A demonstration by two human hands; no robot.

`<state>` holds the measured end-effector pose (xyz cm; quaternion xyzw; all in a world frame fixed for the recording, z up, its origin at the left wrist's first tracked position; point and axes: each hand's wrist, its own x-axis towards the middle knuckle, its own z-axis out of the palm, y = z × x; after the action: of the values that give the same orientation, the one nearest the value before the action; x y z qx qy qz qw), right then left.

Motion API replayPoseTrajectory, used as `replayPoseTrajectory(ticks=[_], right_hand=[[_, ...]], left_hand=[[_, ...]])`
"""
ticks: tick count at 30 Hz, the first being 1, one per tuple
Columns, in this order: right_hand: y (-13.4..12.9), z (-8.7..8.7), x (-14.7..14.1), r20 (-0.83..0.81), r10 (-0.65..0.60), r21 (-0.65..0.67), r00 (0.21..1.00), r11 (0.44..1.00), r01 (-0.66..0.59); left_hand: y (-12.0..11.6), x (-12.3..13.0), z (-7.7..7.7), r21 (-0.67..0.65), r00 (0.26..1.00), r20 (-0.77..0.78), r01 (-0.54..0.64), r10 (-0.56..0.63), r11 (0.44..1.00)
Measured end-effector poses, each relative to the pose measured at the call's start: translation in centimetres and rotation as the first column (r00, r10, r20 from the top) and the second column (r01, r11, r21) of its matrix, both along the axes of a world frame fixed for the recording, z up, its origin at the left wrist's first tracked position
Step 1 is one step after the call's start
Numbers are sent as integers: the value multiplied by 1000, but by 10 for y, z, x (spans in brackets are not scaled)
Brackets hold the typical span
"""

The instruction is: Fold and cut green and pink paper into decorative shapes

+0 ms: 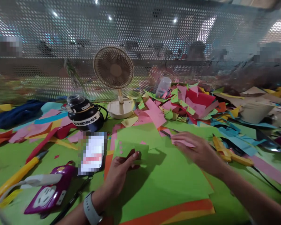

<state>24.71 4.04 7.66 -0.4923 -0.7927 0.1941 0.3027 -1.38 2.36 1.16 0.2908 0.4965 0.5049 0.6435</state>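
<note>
Left hand [121, 171] pinching a green card [124, 149] above a green sheet [175, 184]; right hand [200, 150] gripping a pink slip [186, 143]; draught from the fan [115, 70], if running, could dislodge either paper, especially under a slack pinch.

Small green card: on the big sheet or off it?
Off: the left hand holds the card up, and a shadow falls on the sheet beyond its right edge.
</note>
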Motion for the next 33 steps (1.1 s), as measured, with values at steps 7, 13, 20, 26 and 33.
replayPoseTrajectory(ticks=[7, 13, 20, 26, 33], right_hand=[[-45, -39, 186, 472, -400, 196, 785, 916, 349], [-49, -71, 201, 628, -424, 220, 653, 901, 373], [-48, -77, 182, 482, -565, 449, 669, 815, 365], [-53, -71, 173, 316, -652, 513, 689, 728, 454], [-34, -35, 140, 46, -693, 97, 719, 719, 688]], left_hand=[[4, -3, -2, -29, 997, -21, -68, 68, 997], [6, -1, 0, -74, 994, -26, -108, 107, 991], [6, -1, -1, -62, 995, -59, -88, 84, 994], [6, -2, -3, -52, 997, -56, -64, 61, 997], [5, 2, -3, 5, 997, -46, -64, 64, 998]])
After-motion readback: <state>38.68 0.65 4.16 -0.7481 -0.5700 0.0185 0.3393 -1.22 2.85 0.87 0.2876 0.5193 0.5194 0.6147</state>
